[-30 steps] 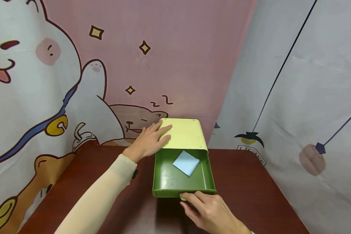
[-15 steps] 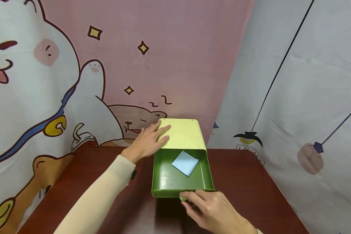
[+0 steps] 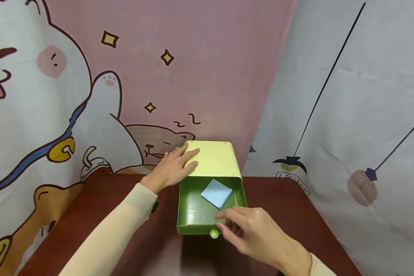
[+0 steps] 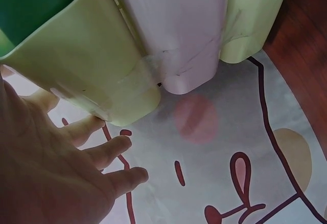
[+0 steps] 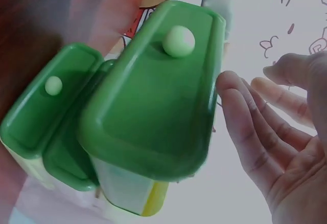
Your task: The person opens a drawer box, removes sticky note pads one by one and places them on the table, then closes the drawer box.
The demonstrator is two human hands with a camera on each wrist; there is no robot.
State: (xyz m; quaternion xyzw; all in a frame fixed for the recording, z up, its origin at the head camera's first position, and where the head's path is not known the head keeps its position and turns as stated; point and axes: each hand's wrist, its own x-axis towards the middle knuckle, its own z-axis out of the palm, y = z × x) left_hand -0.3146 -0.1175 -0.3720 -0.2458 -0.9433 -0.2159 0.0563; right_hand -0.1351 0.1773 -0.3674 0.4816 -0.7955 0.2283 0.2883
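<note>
A small drawer cabinet [image 3: 215, 159] with a pale yellow top stands on the table. Its green drawer [image 3: 196, 211] is pulled out towards me. Inside lies a light blue square pad [image 3: 216, 193], perhaps paper or folded cloth. My left hand [image 3: 173, 165] rests spread on the cabinet's top left side; in the left wrist view its fingers extend beside the yellow casing [image 4: 97, 65]. Holding nothing, my right hand [image 3: 253, 232] hovers at the drawer's front right corner, fingers loosely bent, just right of the round green knob [image 3: 214, 233]. The right wrist view shows it apart from the drawer front [image 5: 153, 106].
Lower closed drawers [image 5: 51, 106] with green fronts show in the right wrist view. A pink casing [image 4: 179, 29] sits under the top one. The dark red table [image 3: 279, 199] runs back to a printed cloth backdrop [image 3: 227, 76].
My right hand has let go of the drawer knob and moved up to the drawer's front right corner. The left hand stays on the cabinet top, and the drawer remains pulled out.
</note>
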